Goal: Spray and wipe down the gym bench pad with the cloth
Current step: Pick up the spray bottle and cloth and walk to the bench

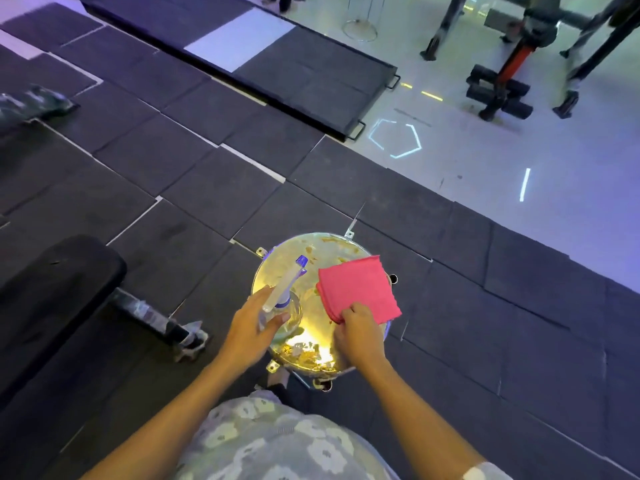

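A clear spray bottle [284,289] with a blue nozzle stands on a round shiny metal stool [311,358] in front of me. My left hand [252,327] wraps around the bottle's body, thumb on its near side. A folded pink cloth [360,289] lies on the right part of the stool top. My right hand [356,330] pinches the cloth's near corner. The black gym bench pad [52,292] lies at the lower left, apart from both hands.
Dark rubber floor mats [207,168] cover most of the ground. The bench's metal foot [162,323] sticks out toward the stool. A raised black platform [311,77] runs across the back. Gym machine legs and foam rollers [498,95] stand far right on pale floor.
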Action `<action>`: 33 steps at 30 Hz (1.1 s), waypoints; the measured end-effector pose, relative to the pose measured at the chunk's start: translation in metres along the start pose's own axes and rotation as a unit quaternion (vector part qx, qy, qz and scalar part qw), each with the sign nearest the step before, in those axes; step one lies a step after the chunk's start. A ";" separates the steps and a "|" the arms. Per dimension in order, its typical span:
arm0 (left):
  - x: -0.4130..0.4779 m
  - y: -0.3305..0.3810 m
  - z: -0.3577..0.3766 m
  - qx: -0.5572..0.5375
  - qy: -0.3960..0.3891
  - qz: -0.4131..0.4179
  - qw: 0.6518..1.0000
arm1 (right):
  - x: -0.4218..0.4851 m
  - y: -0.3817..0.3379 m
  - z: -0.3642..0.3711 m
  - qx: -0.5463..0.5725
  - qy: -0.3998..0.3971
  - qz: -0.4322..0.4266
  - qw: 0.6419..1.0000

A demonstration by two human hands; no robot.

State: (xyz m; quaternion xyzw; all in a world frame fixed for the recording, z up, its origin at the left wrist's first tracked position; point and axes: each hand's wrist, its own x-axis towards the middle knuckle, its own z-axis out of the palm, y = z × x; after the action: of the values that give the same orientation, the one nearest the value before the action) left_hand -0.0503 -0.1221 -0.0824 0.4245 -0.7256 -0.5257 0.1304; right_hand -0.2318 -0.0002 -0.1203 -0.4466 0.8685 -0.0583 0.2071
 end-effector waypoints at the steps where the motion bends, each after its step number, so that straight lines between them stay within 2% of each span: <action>1: -0.001 0.000 0.001 0.001 0.007 -0.003 1.000 | 0.000 -0.004 -0.005 0.020 0.014 0.020 1.000; 4: -0.008 -0.003 0.001 0.013 0.033 -0.002 0.999 | 0.000 -0.012 -0.012 0.143 0.088 0.094 0.981; 6: -0.018 -0.003 -0.003 0.002 0.057 -0.004 0.998 | -0.004 -0.014 -0.025 0.223 0.108 0.117 0.962; 8: -0.032 -0.005 -0.007 0.007 0.085 -0.007 0.996 | -0.016 -0.022 -0.046 0.306 0.101 0.130 0.938; 13: -0.083 -0.011 -0.022 -0.007 0.158 -0.020 0.987 | -0.054 -0.048 -0.077 0.460 0.002 0.065 0.885; 17: -0.144 -0.021 -0.036 -0.031 0.236 -0.055 0.970 | -0.072 -0.071 -0.053 0.583 -0.113 0.095 0.799; 20: -0.196 -0.040 -0.047 -0.024 0.289 -0.092 0.952 | -0.083 -0.103 -0.029 0.668 -0.218 0.179 0.688; 21: -0.213 -0.046 -0.052 -0.019 0.305 -0.102 0.947 | -0.087 -0.115 -0.019 0.681 -0.245 0.186 0.665; 23: -0.245 -0.058 -0.063 -0.026 0.338 -0.127 0.932 | -0.091 -0.127 0.013 0.650 -0.253 0.167 0.697; 25: -0.274 -0.075 -0.074 -0.036 0.369 -0.160 0.915 | -0.098 -0.145 0.036 0.627 -0.313 0.140 0.699; 30: -0.325 -0.128 -0.111 -0.066 0.418 -0.235 0.875 | -0.123 -0.222 0.070 0.636 -0.359 0.215 0.648; 32: -0.339 -0.147 -0.131 -0.066 0.437 -0.244 0.863 | -0.124 -0.252 0.086 0.616 -0.346 0.233 0.668; 33: -0.346 -0.156 -0.144 -0.068 0.445 -0.248 0.858 | -0.124 -0.270 0.092 0.614 -0.349 0.242 0.665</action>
State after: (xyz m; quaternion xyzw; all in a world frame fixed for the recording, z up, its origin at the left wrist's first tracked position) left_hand 0.3253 0.0311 -0.0704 0.7690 -0.4238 -0.3436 0.3332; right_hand 0.0725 -0.0537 -0.0887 0.0204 0.5774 -0.3664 0.7294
